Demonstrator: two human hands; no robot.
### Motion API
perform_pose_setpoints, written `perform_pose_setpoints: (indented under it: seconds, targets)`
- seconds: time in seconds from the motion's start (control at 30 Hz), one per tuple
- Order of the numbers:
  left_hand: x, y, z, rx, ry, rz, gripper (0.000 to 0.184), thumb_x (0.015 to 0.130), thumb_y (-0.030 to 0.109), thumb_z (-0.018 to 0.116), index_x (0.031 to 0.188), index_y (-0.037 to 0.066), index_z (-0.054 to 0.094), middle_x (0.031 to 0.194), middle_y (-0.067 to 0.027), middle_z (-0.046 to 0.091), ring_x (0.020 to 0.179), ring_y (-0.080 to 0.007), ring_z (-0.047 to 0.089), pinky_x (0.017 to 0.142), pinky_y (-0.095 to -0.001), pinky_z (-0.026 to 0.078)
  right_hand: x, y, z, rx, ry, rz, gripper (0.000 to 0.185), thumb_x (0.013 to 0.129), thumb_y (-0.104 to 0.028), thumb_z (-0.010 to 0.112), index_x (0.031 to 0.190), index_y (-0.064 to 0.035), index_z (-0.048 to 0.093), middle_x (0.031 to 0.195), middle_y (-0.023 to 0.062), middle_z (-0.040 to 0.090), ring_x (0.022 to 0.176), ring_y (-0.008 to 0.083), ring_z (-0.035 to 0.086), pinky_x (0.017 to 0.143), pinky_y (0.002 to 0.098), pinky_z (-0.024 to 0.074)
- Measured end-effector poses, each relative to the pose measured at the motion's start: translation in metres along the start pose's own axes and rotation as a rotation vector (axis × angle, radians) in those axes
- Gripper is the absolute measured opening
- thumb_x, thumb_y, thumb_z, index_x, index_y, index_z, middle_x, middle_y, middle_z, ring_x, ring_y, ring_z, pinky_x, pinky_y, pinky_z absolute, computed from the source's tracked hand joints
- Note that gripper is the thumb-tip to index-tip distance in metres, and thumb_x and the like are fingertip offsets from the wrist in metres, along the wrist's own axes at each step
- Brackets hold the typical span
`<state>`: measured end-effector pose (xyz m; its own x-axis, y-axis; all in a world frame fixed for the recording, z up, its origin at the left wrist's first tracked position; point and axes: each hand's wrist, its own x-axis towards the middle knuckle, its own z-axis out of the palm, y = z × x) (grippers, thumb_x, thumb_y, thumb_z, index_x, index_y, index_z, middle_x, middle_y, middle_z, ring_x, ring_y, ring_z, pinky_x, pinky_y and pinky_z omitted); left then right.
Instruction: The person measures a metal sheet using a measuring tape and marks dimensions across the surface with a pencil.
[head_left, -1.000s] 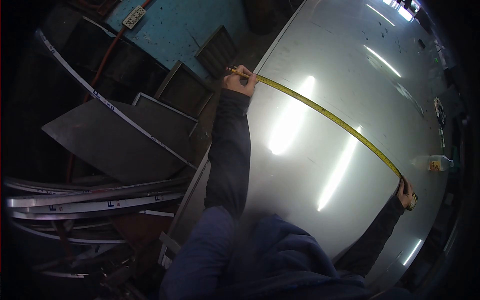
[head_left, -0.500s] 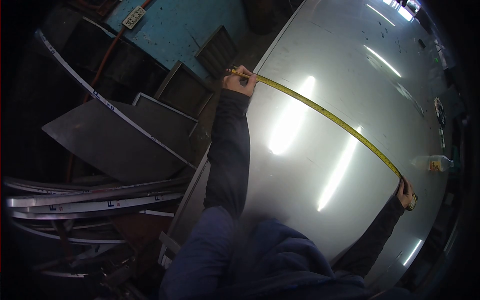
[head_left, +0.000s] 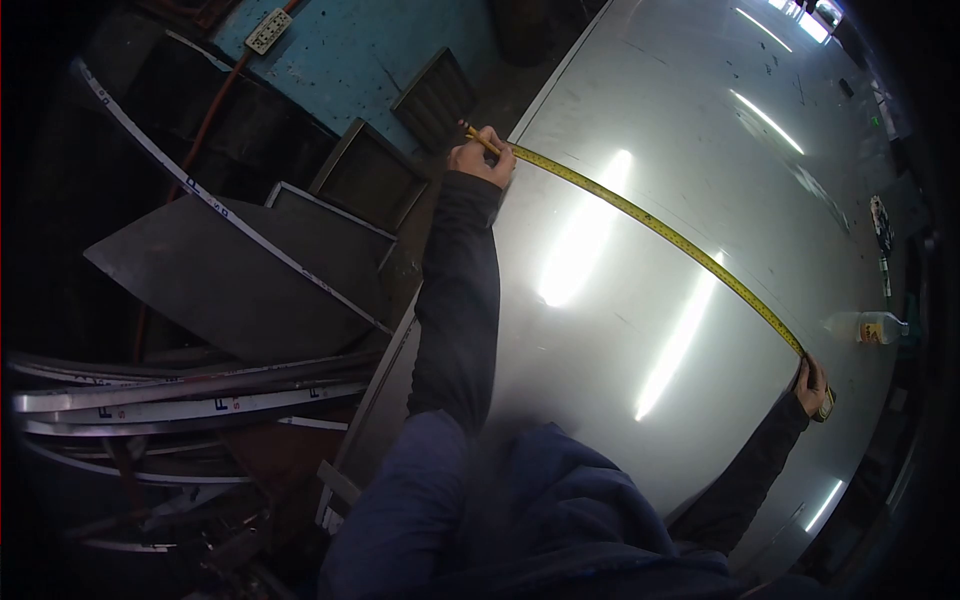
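Observation:
A yellow tape measure blade [head_left: 650, 221] stretches across the shiny metal sheet [head_left: 560, 380], from the sheet's left edge to the right side. My left hand [head_left: 482, 160] is closed at that left edge, gripping a yellow pencil [head_left: 482, 139] whose upper end points up and to the left. The blade's end meets the fingers there; whether they also pinch it I cannot tell. At the right, my right hand [head_left: 811, 386] is wrapped round the tape measure case [head_left: 826, 404], which is partly hidden by the fingers.
A clear plastic bottle [head_left: 878, 328] lies near the sheet's right edge. To the left are stacked metal strips [head_left: 180, 405], a cut grey plate [head_left: 240, 270], metal trays [head_left: 372, 185] and a power outlet box [head_left: 268, 31] on an orange cord.
The pencil in my left hand has tilted more upright, and the fingers have shifted slightly. My right hand and the tape have stayed in place.

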<state>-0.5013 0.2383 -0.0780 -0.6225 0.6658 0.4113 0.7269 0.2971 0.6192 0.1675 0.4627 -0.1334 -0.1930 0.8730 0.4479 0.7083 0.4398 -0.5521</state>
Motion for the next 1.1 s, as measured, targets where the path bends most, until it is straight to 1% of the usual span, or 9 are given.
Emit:
perform_pose_setpoints:
  seconds: [0.53,0.63,0.7,0.83,0.9,0.93,1.0,1.03,1.1]
  targets:
    - [-0.001,-0.001,0.004,-0.084,0.085,0.026,0.018,0.079,0.021,0.067,0.074,0.007,0.057,0.067,-0.006,0.066,0.066,-0.0201,0.065,0.065,-0.03,0.049,0.001,-0.014,-0.002,-0.07,0.02,-0.059,0.015,0.082,-0.002,0.063,0.097,-0.0034,0.068,0.094,0.0079,0.065,0.09,0.0161,0.061,0.083,0.0262,0.0462]
    - [-0.001,-0.002,0.005,-0.096,0.081,-0.003,0.016,0.075,0.021,0.067,0.075,0.008,0.058,0.071,-0.0106,0.066,0.07,-0.0276,0.066,0.067,-0.036,0.051,0.002,-0.018,-0.003,-0.1,0.016,-0.059,0.015,0.082,-0.003,0.064,0.096,-0.0039,0.068,0.094,0.008,0.065,0.089,0.0168,0.062,0.083,0.0266,0.0464]
    - [-0.001,-0.002,0.005,-0.024,0.096,0.06,0.018,0.078,0.021,0.067,0.074,0.007,0.055,0.07,-0.0077,0.066,0.066,-0.0204,0.064,0.064,-0.031,0.048,0.001,-0.016,-0.003,-0.092,0.011,-0.055,0.015,0.082,-0.004,0.064,0.096,-0.0041,0.068,0.093,0.0079,0.066,0.089,0.0171,0.062,0.082,0.0267,0.0465]
    - [0.001,0.004,0.004,0.021,0.026,0.029,0.015,0.081,0.015,0.063,0.075,0.006,0.053,0.073,-0.0089,0.066,0.066,-0.0204,0.064,0.065,-0.0298,0.048,0.002,-0.021,0.0,-0.04,0.021,-0.043,0.015,0.082,-0.005,0.064,0.096,-0.0046,0.068,0.093,0.0083,0.066,0.088,0.0183,0.062,0.082,0.0274,0.047]
    - [-0.003,0.01,0.002,-0.434,0.193,-0.072,0.013,0.084,0.009,0.058,0.075,0.005,0.05,0.076,-0.0104,0.065,0.068,-0.0211,0.064,0.065,-0.0291,0.049,0.001,-0.031,-0.002,-0.075,0.038,-0.066,0.015,0.081,-0.005,0.065,0.095,-0.005,0.069,0.093,0.0088,0.066,0.088,0.0195,0.063,0.081,0.0281,0.0474]
    - [0.001,0.006,0.006,-0.592,0.42,0.005,0.011,0.084,0.005,0.055,0.074,0.002,0.052,0.073,-0.0133,0.063,0.069,-0.0268,0.063,0.062,-0.0326,0.05,0.0,-0.038,0.0,-0.2,0.101,-0.139,0.014,0.08,-0.004,0.065,0.094,-0.0057,0.069,0.094,0.0094,0.065,0.087,0.0217,0.063,0.08,0.0291,0.0481]
    - [-0.002,0.008,0.003,-0.423,0.574,0.063,0.007,0.085,0.005,0.055,0.079,0.001,0.054,0.077,-0.0149,0.063,0.072,-0.0274,0.063,0.064,-0.0325,0.05,-0.003,-0.053,0.001,-0.339,0.226,-0.19,0.015,0.076,-0.005,0.066,0.09,-0.009,0.069,0.094,0.0096,0.064,0.084,0.0249,0.062,0.077,0.0337,0.0487]
    - [-0.004,0.013,-0.002,-0.24,0.728,0.113,0.006,0.085,0.005,0.056,0.083,0.0,0.057,0.081,-0.0166,0.062,0.075,-0.0281,0.063,0.066,-0.0325,0.051,-0.002,-0.06,-0.005,-0.563,0.294,-0.389,0.02,0.074,-0.008,0.067,0.092,-0.0141,0.07,0.099,0.0071,0.064,0.087,0.0216,0.061,0.077,0.0339,0.0473]
    - [-0.005,0.015,-0.002,-0.15,0.781,0.25,0.008,0.085,0.004,0.057,0.091,-0.001,0.059,0.084,-0.0173,0.061,0.077,-0.0306,0.063,0.071,-0.0344,0.051,-0.006,-0.078,-0.001,-0.625,0.342,-0.251,0.018,0.074,-0.015,0.067,0.091,-0.0186,0.069,0.107,0.0038,0.062,0.096,0.0191,0.058,0.085,0.0391,0.0429]
